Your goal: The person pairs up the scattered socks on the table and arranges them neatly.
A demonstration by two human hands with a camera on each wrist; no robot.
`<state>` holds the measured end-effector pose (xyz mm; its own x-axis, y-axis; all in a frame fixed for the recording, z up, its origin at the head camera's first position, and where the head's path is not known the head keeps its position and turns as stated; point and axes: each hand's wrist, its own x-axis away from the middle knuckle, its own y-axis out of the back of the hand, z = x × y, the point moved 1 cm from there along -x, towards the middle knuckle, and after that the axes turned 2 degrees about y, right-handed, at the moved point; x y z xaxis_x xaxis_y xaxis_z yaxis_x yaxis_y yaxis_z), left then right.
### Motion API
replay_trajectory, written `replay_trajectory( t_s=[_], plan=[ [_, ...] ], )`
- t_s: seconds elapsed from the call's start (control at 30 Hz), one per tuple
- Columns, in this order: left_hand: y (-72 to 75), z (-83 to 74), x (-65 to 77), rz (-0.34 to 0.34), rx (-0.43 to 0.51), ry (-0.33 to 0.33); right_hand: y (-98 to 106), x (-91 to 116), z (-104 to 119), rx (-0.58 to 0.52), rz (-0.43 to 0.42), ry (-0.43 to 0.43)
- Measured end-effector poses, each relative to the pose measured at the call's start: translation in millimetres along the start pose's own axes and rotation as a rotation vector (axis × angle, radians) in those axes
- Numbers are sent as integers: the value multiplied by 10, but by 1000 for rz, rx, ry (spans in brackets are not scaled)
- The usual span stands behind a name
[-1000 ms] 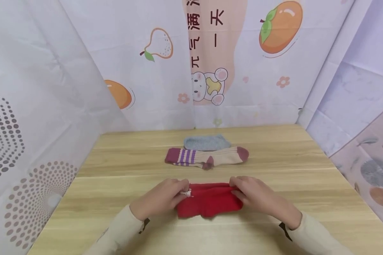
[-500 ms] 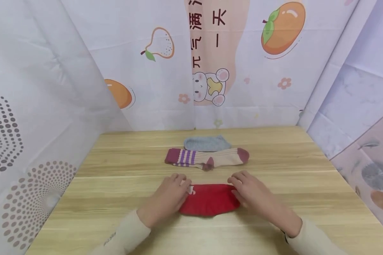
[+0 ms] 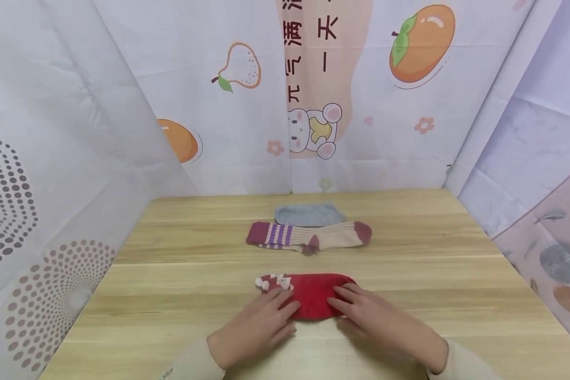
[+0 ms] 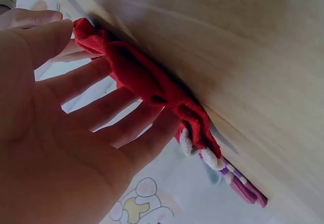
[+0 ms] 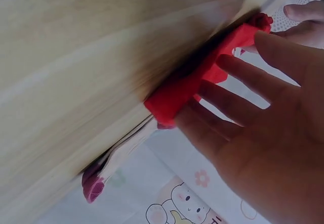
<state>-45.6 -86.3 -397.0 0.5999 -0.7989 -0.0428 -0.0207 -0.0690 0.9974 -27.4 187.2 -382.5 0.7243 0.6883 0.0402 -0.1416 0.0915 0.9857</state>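
A red sock [image 3: 315, 290] with white fluffy trim at its left end lies folded on the wooden table, nearest to me. My left hand [image 3: 261, 324] rests its spread fingertips on the sock's left part; the left wrist view shows these fingers [image 4: 121, 107] straight along the red cloth. On the right part, my right hand [image 3: 372, 314] touches the sock with extended fingers, and in the right wrist view the red sock [image 5: 202, 77] lies under those fingertips. Neither hand curls round the cloth. The fingers cover some of the sock's front and ends.
Behind the red sock lie cream socks [image 3: 334, 236] with purple stripes and maroon toes. Farther back is a grey-blue sock [image 3: 309, 214], right behind the cream ones. Printed curtains [image 3: 237, 142] enclose the wooden table [image 3: 190, 274] at the back and sides.
Both hands have let go of the red sock's upper edge and moved down onto it with fingers extended. The white trim at its left end is now uncovered.
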Motion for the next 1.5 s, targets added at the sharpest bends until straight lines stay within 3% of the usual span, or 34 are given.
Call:
replay_trajectory(
  t_s=[0.27, 0.53, 0.77, 1.27, 1.4, 1.5],
  plan=[
    [-15, 76, -88, -54, 14, -13, -15, -60, -70, 2, -54, 19],
    [6, 179, -248, -18, 41, 19, -28, -171, -228, -17, -92, -5],
    [6, 277, -362, -32, 42, 10, -48, -276, -354, -17, -138, 2],
    [-39, 386, -474, -16, 37, 23, -68, -366, -457, 16, -148, -5],
    [-58, 381, -461, -50, 21, 27, -47, -342, -432, 10, -168, -18],
    [-51, 384, -418, -115, 1, 28, -20, -298, -412, 27, -230, -17]
  ],
)
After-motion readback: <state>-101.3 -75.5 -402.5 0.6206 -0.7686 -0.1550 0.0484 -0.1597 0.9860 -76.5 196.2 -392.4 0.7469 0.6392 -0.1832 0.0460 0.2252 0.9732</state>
